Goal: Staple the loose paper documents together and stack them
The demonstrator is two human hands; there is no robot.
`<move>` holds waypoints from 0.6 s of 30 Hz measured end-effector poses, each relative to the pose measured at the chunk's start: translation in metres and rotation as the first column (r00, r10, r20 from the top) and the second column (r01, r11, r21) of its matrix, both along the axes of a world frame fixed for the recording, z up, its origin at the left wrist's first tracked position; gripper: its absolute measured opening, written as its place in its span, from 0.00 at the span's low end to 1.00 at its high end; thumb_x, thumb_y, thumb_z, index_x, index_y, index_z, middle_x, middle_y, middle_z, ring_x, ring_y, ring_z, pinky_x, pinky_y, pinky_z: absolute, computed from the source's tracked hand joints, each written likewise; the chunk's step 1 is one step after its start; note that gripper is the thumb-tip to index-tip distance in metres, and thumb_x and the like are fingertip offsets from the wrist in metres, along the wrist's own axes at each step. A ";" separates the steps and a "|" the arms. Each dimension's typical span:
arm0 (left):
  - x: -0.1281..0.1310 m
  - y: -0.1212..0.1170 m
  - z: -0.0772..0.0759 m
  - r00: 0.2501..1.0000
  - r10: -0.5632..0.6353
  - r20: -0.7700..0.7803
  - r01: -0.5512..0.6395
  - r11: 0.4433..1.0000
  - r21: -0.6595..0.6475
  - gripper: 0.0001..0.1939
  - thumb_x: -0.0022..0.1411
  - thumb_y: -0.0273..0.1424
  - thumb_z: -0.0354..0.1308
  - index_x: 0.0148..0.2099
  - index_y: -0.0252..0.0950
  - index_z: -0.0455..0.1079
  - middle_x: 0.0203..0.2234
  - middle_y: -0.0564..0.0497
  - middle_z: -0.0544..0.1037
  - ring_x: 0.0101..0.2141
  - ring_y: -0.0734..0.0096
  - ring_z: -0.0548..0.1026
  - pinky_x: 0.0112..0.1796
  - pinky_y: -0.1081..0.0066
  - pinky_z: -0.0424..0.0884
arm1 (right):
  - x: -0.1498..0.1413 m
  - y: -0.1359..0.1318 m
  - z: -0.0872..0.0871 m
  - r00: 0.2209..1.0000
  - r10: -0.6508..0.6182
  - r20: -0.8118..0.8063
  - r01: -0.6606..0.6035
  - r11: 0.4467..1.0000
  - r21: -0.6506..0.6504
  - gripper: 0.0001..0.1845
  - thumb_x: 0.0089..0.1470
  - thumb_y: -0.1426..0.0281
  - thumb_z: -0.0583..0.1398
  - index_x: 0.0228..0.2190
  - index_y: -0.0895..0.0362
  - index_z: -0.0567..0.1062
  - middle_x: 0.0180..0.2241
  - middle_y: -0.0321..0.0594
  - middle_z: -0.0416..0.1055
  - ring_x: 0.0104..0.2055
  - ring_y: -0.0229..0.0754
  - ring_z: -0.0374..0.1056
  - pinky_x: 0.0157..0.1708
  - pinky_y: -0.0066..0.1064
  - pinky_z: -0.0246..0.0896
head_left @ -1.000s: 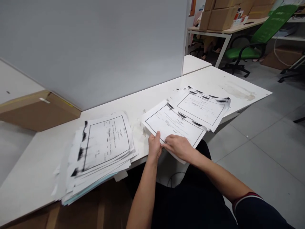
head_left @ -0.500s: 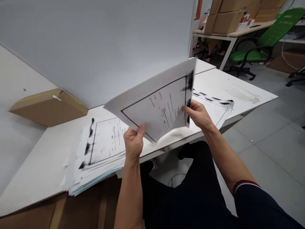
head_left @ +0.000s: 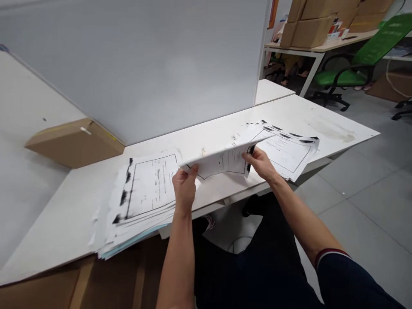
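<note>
Both my hands hold a thin bundle of printed sheets (head_left: 223,161) just above the white desk (head_left: 283,109), nearly flat and seen edge-on. My left hand (head_left: 184,185) pinches its near left corner. My right hand (head_left: 261,164) grips its right end. To the left lies a thick, untidy stack of printed pages (head_left: 144,193) with black smudged margins. At the right, beyond my right hand, sits a smaller fanned pile of similar pages (head_left: 286,148).
A grey partition panel (head_left: 144,64) stands along the desk's far side. A cardboard box (head_left: 75,141) lies at the left. Behind are a table with cartons (head_left: 309,25), a green office chair (head_left: 354,60) and a grey tiled floor (head_left: 370,180).
The bundle lay on the desk a second ago, was lifted and tilted up in both hands, and now has come back down almost level above the desk.
</note>
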State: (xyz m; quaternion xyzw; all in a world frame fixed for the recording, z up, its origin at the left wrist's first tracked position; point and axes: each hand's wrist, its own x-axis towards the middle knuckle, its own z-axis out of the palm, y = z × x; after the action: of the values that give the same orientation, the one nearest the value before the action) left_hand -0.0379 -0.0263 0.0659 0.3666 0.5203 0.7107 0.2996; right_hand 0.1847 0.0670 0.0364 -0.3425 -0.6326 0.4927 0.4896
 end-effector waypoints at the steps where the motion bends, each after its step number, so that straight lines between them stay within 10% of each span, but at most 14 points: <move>1: 0.001 0.001 0.001 0.997 0.009 0.077 -0.008 1.000 -0.016 0.12 0.47 0.38 0.66 0.31 0.36 0.73 0.29 0.53 0.78 0.35 0.70 0.75 0.40 0.68 0.70 | 0.000 0.000 0.000 0.999 0.041 -0.013 -0.041 0.999 -0.003 0.17 0.50 0.57 0.59 0.36 0.56 0.72 0.34 0.39 0.74 0.40 0.44 0.68 0.41 0.36 0.63; 6: 0.003 0.000 0.005 0.927 -0.108 0.360 0.120 0.993 -0.009 0.15 0.48 0.36 0.66 0.37 0.37 0.71 0.34 0.51 0.78 0.40 0.68 0.75 0.41 0.68 0.70 | 0.015 -0.008 0.031 0.971 -0.063 0.229 0.031 0.990 0.140 0.14 0.54 0.58 0.56 0.28 0.56 0.70 0.26 0.36 0.68 0.29 0.39 0.64 0.30 0.30 0.60; 10: -0.004 0.000 -0.007 0.916 -0.127 0.381 0.159 0.986 -0.056 0.18 0.45 0.34 0.68 0.38 0.37 0.68 0.32 0.51 0.76 0.35 0.71 0.75 0.42 0.65 0.70 | 0.038 -0.022 0.088 0.759 -0.309 0.573 -0.018 0.870 0.493 0.13 0.58 0.62 0.52 0.27 0.55 0.68 0.21 0.34 0.63 0.24 0.36 0.58 0.25 0.27 0.52; 18: -0.020 -0.002 -0.035 0.988 0.098 -0.123 -0.106 0.993 -0.058 0.38 0.44 0.33 0.68 0.57 0.45 0.56 0.52 0.44 0.65 0.50 0.67 0.67 0.50 0.66 0.63 | 0.050 -0.039 0.145 0.431 -0.427 0.795 -0.276 0.776 0.567 0.14 0.60 0.62 0.49 0.30 0.53 0.70 0.25 0.39 0.70 0.28 0.41 0.65 0.26 0.31 0.50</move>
State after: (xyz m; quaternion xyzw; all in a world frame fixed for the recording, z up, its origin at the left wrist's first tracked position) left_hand -0.0575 -0.0281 0.0305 0.3717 0.5780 0.6847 0.2428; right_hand 0.2347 0.0284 0.1809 -0.3969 -0.8991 -0.0317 0.1822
